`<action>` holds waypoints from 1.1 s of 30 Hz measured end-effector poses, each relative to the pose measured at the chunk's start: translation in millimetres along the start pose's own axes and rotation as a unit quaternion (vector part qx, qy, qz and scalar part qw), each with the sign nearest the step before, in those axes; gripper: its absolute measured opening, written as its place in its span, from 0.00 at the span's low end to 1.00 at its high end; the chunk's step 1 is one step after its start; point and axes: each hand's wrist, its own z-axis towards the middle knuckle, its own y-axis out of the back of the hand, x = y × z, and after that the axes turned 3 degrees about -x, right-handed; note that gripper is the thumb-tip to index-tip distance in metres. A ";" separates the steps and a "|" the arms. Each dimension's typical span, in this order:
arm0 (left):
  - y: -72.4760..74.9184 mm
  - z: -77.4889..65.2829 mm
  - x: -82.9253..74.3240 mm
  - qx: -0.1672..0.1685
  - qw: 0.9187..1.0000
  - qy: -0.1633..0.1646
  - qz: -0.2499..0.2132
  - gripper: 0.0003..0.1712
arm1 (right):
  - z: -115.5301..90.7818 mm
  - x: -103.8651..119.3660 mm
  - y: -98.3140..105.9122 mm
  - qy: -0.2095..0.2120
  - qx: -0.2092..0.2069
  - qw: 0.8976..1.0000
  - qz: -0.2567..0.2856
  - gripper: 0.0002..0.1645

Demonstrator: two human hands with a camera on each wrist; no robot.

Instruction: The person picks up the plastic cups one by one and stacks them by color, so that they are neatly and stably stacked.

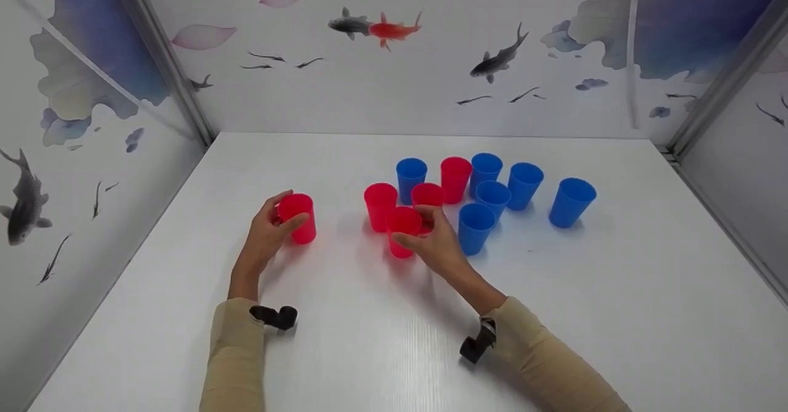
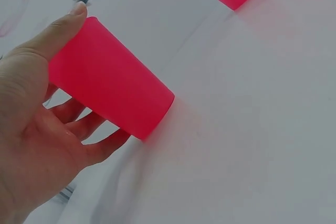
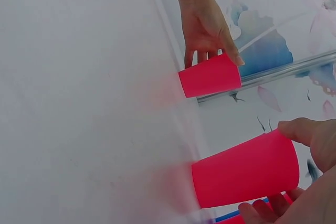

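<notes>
Crowding risk: the front red cup [image 1: 399, 223] sits tight against its neighbors; a sideways swing of the knuckles could topple one.
Right hand [image 1: 439, 244]: thumb and fingers clamp around that cup, at the group's near edge.
Left hand [image 1: 268, 231]: thumb and fingers, parted by a cup's width, grip the left red cup [image 1: 305, 232], upright and well apart.
Other red cups [image 1: 380, 210]: three, just behind.
Blue cups [image 1: 476, 232]: six, upright, behind and rightward.
Back wall [image 1: 369, 92]: painted fish.
</notes>
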 end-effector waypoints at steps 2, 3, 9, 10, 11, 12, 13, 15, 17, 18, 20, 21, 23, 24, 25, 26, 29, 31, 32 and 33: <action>0.6 0.5 0.7 0.000 1.000 0.001 -0.002 0.54 | 1.1 0.1 -0.4 0.001 0.001 1.000 0.001 0.49; 0.8 0.7 1.1 0.001 1.000 0.000 -0.002 0.54 | 1.9 0.4 -0.4 0.000 0.000 1.000 0.001 0.49; 1.0 2.9 1.4 0.007 1.000 -0.006 -0.006 0.54 | 5.7 3.4 3.5 -0.006 -0.009 1.000 -0.002 0.46; 1.1 3.0 1.4 0.006 1.000 -0.006 -0.006 0.54 | 5.7 4.1 4.3 -0.005 -0.010 1.000 -0.004 0.46; 1.1 2.9 1.4 0.006 1.000 -0.006 -0.006 0.54 | 5.5 4.6 5.0 -0.004 -0.011 1.000 -0.007 0.46; 1.2 2.6 1.4 0.006 1.000 -0.005 -0.007 0.54 | 5.1 5.4 5.7 -0.003 -0.012 1.000 -0.009 0.46; 1.3 2.3 1.5 0.007 1.000 -0.004 -0.008 0.54 | 4.5 6.4 6.2 0.000 -0.013 1.000 -0.012 0.45; 1.3 1.5 2.1 0.007 1.000 -0.004 -0.008 0.54 | 3.1 9.1 7.1 0.007 -0.013 1.000 -0.014 0.45; 1.5 0.8 3.1 0.008 1.000 -0.004 -0.009 0.53 | 2.1 12.7 7.2 0.016 -0.012 1.000 -0.013 0.45; 1.7 0.4 3.6 0.007 1.000 -0.005 -0.008 0.53 | 1.7 14.9 7.2 0.021 -0.010 1.000 -0.010 0.46; 1.5 0.4 4.8 0.005 1.000 -0.005 -0.005 0.52 | 1.2 19.7 7.8 0.029 -0.006 1.000 -0.003 0.46; 1.5 0.5 5.2 0.006 1.000 -0.004 -0.004 0.51 | 1.1 22.3 8.2 0.033 -0.005 0.999 0.000 0.46; 1.4 1.0 6.2 0.005 1.000 0.001 -0.001 0.51 | 1.4 27.4 8.7 0.040 -0.004 0.999 0.003 0.47; 1.3 1.2 6.4 0.006 1.000 0.003 0.000 0.51 | 1.4 30.3 9.2 0.044 -0.004 0.999 0.005 0.47; 1.2 1.6 6.7 0.006 1.000 0.005 0.000 0.51 | 1.6 33.5 9.7 0.048 -0.003 0.999 0.006 0.47; 1.3 1.7 6.7 0.006 1.000 0.007 0.001 0.52 | 1.9 36.5 10.0 0.052 -0.002 0.999 0.006 0.47; 1.2 2.0 6.3 0.006 1.000 0.007 0.000 0.53 | 3.0 46.2 10.8 0.061 0.001 0.998 0.003 0.48; 1.0 2.0 6.0 0.007 1.000 0.005 -0.001 0.53 | 4.5 52.6 10.7 0.065 0.004 0.998 0.000 0.49; 0.9 1.8 5.9 0.007 1.000 0.004 -0.002 0.53 | 5.6 55.7 10.4 0.066 0.006 0.998 -0.002 0.49; 0.7 1.7 6.0 0.007 1.000 0.002 -0.002 0.53 | 6.7 58.9 9.8 0.068 0.007 0.998 -0.003 0.49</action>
